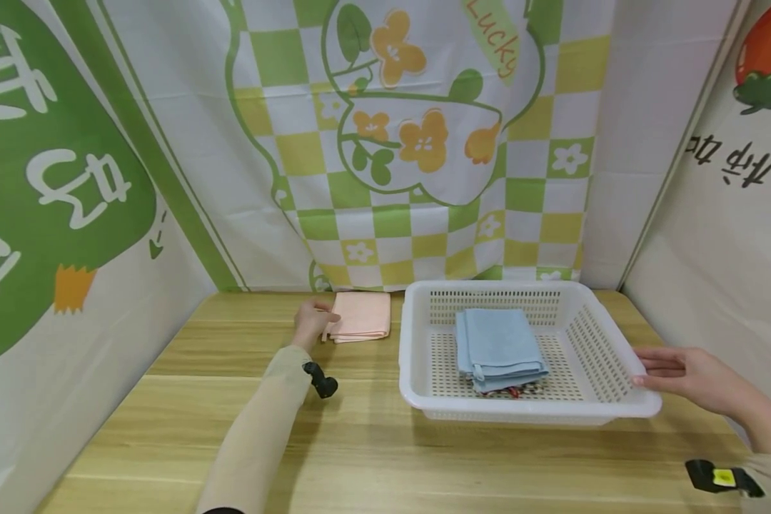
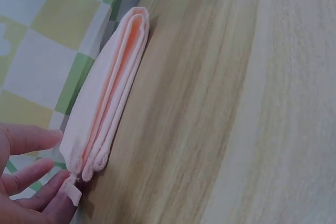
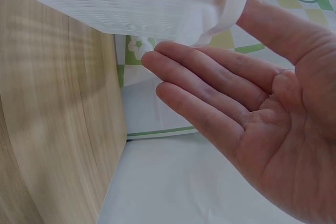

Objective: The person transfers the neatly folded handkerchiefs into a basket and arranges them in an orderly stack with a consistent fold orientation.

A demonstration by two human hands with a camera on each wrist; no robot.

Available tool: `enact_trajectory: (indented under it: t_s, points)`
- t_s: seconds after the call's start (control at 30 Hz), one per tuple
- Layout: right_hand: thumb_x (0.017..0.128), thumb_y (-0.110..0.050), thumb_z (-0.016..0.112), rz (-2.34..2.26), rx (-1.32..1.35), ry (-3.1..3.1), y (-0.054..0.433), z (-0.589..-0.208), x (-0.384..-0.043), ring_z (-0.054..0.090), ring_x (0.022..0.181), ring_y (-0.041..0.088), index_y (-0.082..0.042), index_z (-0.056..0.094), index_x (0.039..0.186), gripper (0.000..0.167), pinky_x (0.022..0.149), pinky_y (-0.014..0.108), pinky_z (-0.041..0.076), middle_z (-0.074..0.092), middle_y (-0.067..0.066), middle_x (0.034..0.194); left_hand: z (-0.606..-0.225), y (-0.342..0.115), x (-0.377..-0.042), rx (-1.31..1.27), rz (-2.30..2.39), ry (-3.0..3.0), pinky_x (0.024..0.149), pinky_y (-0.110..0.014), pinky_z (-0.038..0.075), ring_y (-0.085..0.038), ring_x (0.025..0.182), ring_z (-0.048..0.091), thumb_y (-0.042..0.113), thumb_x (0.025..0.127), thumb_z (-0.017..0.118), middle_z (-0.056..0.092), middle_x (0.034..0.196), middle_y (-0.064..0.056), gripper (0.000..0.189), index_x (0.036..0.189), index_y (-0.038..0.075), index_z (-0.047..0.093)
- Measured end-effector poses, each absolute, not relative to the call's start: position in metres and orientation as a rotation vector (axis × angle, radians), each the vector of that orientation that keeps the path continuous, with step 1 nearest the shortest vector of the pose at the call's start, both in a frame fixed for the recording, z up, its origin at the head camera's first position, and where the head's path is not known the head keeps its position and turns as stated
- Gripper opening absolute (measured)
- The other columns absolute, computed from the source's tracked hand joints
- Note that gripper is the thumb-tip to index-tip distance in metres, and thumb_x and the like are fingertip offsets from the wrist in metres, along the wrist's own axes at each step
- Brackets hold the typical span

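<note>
A folded pink towel lies on the table against the back curtain, its hanging loop toward my left hand. In the left wrist view that hand's fingertips touch or nearly touch the folded towel at its looped end; they are not closed round it. To the right stands a white plastic basket holding a folded blue towel. Something patterned with a red bit peeks out under the blue towel, mostly hidden. My right hand has its thumb at the basket's right rim and its fingers straight, extended below the rim in the right wrist view.
The wooden table carries the basket and the pink towel. A green-and-yellow checked curtain hangs along the back edge. Printed white cloth walls close in the left and right sides.
</note>
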State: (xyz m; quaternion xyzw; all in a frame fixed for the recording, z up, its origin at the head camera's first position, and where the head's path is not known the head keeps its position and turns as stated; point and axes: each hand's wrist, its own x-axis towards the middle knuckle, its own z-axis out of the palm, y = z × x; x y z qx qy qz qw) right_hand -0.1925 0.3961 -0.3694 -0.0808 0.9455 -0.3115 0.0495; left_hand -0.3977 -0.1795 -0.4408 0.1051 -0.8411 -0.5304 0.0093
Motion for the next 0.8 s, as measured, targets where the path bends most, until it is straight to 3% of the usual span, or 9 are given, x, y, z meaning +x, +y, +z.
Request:
enact_trajectory:
  t_s: [0.37, 0.63, 0.8]
  points:
    - [0.090, -0.029, 0.066, -0.950, -0.245, 2.876, 0.3956, -0.3700, -0.1921, 0.058, 0.084, -0.011, 0.017, 0.044, 0.130, 0.065, 0.070, 0.019, 0.054, 0.061, 0.030, 0.116, -0.4376, -0.1799, -0.3991, 0.376, -1.722, -2.623, 0.091, -0.046, 0.045, -0.036, 0.112, 0.049, 0.008, 0.084, 0.069, 0.051, 0.123, -0.020, 0.042, 0.122, -0.001, 0.055]
    - [0.089, -0.026, 0.066, -0.926, -0.238, 2.893, 0.3935, -0.3683, -0.1907, 0.058, 0.083, -0.011, 0.018, 0.044, 0.129, 0.063, 0.069, 0.019, 0.054, 0.062, 0.030, 0.115, -0.4399, -0.1797, -0.4006, 0.383, -1.685, -2.640, 0.071, -0.034, 0.045, -0.025, 0.088, 0.053, 0.011, 0.082, 0.072, 0.053, 0.119, -0.017, 0.047, 0.123, -0.001, 0.053]
    - [0.089, -0.027, 0.066, -0.907, -0.213, 2.894, 0.3926, -0.3670, -0.1903, 0.058, 0.083, -0.010, 0.017, 0.044, 0.130, 0.064, 0.069, 0.019, 0.054, 0.062, 0.030, 0.115, -0.4418, -0.1790, -0.4016, 0.393, -1.677, -2.635, 0.071, -0.032, 0.045, -0.025, 0.090, 0.053, 0.011, 0.080, 0.073, 0.055, 0.117, -0.017, 0.047, 0.122, -0.002, 0.055]
